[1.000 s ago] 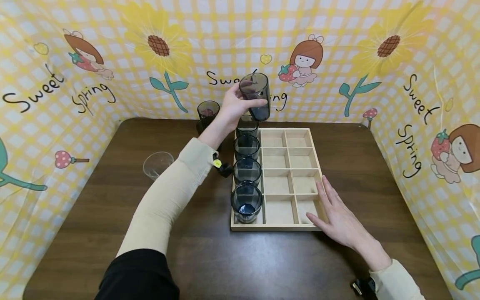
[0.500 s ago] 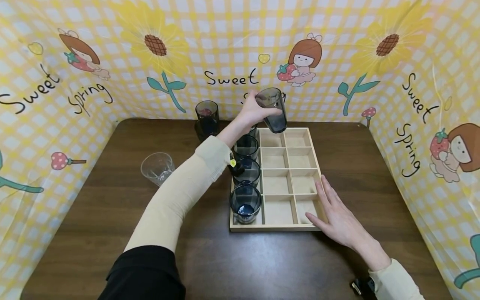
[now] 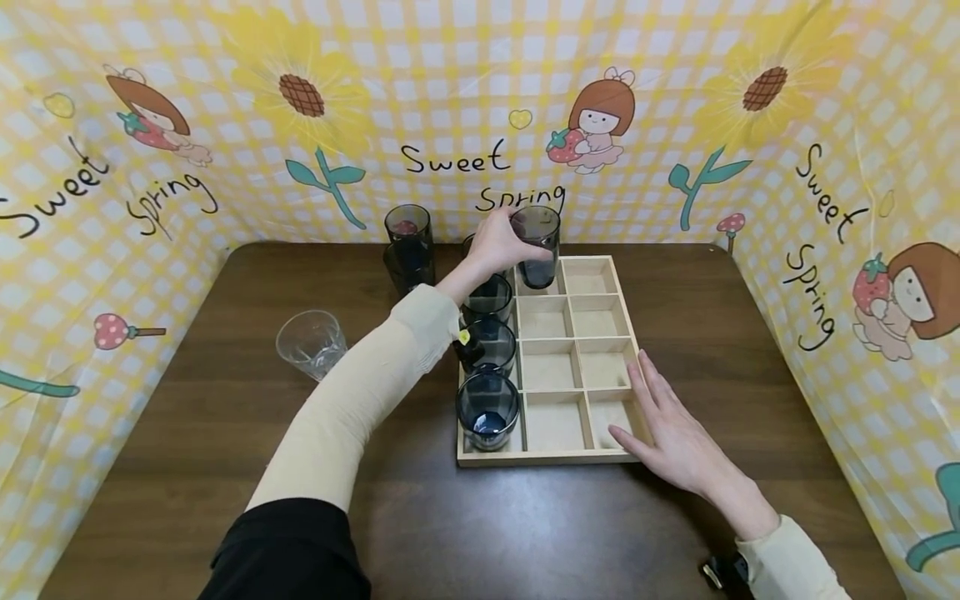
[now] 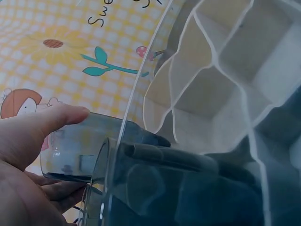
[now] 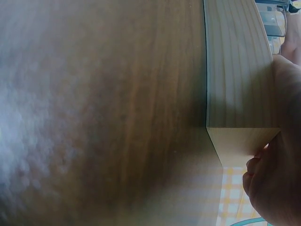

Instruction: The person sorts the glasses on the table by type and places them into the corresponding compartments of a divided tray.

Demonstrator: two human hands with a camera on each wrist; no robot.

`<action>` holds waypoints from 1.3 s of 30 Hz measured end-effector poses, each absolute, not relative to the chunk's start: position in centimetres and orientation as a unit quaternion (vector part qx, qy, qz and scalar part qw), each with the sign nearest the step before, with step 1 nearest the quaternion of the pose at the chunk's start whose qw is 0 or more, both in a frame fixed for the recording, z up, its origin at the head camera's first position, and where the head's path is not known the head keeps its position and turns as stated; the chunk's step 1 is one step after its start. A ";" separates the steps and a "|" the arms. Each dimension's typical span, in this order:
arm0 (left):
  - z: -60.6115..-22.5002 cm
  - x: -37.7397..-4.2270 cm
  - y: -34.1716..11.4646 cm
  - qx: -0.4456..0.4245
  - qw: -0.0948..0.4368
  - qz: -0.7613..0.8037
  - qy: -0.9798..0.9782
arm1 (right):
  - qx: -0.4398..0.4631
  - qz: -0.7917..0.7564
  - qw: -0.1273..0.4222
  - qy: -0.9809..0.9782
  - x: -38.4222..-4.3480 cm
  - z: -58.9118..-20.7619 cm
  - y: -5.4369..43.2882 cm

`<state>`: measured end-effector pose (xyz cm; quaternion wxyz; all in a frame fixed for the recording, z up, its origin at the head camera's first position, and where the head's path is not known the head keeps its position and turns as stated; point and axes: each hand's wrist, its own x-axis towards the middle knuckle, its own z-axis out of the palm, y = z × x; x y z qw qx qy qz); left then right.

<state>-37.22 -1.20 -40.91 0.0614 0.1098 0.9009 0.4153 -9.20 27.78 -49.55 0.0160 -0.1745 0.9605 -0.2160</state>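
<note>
My left hand (image 3: 498,242) grips a tall smoky-grey glass (image 3: 543,250), thumb on the near side, fingers behind. The glass is upright, its base at the back compartment of the middle column of a light wooden divided tray (image 3: 551,457). In the left wrist view, the held glass (image 4: 117,134) appears beyond another dark glass close to the camera. Several dark glasses (image 3: 487,408) fill the tray's left column; my left hand and wrist partly cover the rear ones. My right hand (image 3: 678,437) rests at the tray's front right corner, fingers straight along the side, thumb over the front edge.
A clear glass (image 3: 307,342) stands on the brown table (image 3: 187,442) to the left, partly behind my left sleeve. Dark glassware (image 3: 408,250) is at the table's back left. Patterned yellow checked cloth (image 3: 450,83) encloses the back and sides.
My left hand has carried the dark glass right from above the left column, then down to the back middle compartment. The right hand stays on the tray corner.
</note>
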 end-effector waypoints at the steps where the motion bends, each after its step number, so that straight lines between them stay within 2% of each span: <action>1: -41.0 -37.4 -1.3 0.107 0.069 0.403 0.907 | -0.175 -0.216 0.016 0.960 -9.2 -49.5 27.8; 2: -41.6 -37.8 -1.3 0.109 0.066 0.396 0.909 | -0.175 -0.216 0.017 0.960 -9.2 -49.5 27.8; 14: -38.7 -33.5 -0.5 0.137 0.039 0.298 0.944 | -0.174 -0.213 0.015 0.961 -9.2 -49.4 27.8; 39: -39.3 -32.8 0.3 0.127 0.055 0.189 0.972 | -0.176 -0.214 0.012 0.961 -9.2 -49.5 27.6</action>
